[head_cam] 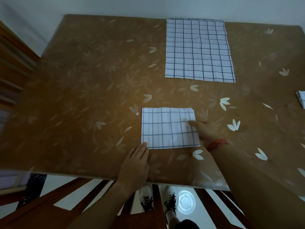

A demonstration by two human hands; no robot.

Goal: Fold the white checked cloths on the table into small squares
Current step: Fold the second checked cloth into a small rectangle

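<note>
1. A folded checked cloth was laid flat as a rectangle near the front edge of the table, slightly right of the middle.
2. Its near left corner was touched by the straight fingertips of the left hand, which was spread flat on the table.
3. Its right edge was overlapped by one outstretched finger of the right hand; whether the other fingers gripped the cloth could not be told.
4. A red band was worn on the right wrist.
5. A larger unfolded cloth was spread at the far side, well apart.
6. Another folded cloth was seen at the right edge.
</note>
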